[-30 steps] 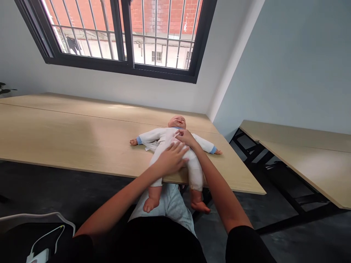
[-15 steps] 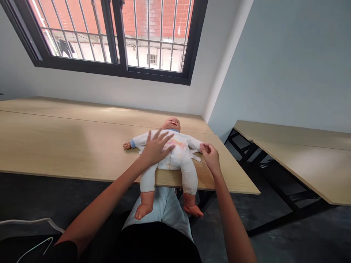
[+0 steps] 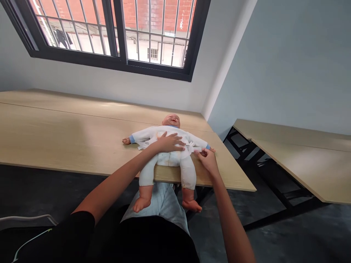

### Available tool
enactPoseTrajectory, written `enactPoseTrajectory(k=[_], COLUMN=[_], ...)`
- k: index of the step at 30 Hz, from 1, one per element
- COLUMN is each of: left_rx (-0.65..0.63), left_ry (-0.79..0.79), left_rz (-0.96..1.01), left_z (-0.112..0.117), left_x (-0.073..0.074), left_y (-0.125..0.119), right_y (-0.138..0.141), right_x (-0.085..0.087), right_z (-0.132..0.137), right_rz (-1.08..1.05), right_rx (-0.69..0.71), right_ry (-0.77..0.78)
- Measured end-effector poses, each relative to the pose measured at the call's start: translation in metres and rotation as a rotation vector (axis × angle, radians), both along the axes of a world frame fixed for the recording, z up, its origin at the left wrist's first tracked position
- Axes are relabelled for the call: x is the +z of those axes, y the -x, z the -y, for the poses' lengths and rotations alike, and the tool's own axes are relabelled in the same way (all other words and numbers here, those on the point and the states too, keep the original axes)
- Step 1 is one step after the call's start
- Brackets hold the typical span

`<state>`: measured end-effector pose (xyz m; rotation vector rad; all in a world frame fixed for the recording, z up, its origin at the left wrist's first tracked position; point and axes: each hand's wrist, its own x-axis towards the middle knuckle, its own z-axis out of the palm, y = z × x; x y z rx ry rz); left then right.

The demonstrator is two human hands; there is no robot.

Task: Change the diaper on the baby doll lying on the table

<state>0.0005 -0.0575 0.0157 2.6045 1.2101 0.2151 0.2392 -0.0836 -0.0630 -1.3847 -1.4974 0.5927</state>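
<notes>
A baby doll (image 3: 168,159) in a white suit with blue cuffs lies on its back on the wooden table (image 3: 68,138), its bare feet hanging past the front edge. Across the doll's belly rests my left hand (image 3: 170,141), open, fingers stretched out and covering part of the front. Beside the doll's hip, my right hand (image 3: 207,157) pinches the end of a white strip (image 3: 195,149) that runs out from the doll's side. Another white flap (image 3: 142,146) pokes out under the doll's opposite arm. The strip's far end at the belly is partly hidden by my left hand.
A barred window (image 3: 115,40) is set in the wall behind the table. To the right, past a gap, stands a second wooden table (image 3: 298,157) on black metal legs. My lap (image 3: 156,204) is under the doll's feet. A white cable (image 3: 27,219) lies at lower left.
My left hand has turned sideways and shifted right across the doll's belly. My right hand has come down from the doll's sleeve and now holds the white strip.
</notes>
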Motion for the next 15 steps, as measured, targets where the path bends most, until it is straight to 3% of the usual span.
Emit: enactPoseTrajectory(k=[7, 11, 15], left_rx=[0.058, 0.083, 0.082], left_ry=[-0.004, 0.0, 0.011], left_rz=[-0.003, 0.003, 0.027], left_z=[-0.002, -0.009, -0.015], left_x=[-0.003, -0.008, -0.013], left_y=[-0.004, -0.006, -0.002], right_y=[0.034, 0.071, 0.101], right_x=[0.042, 0.065, 0.07], right_z=[-0.013, -0.01, -0.002], right_rz=[-0.057, 0.093, 0.273], right_rx=[0.036, 0.017, -0.001], right_ry=[-0.029, -0.043, -0.058])
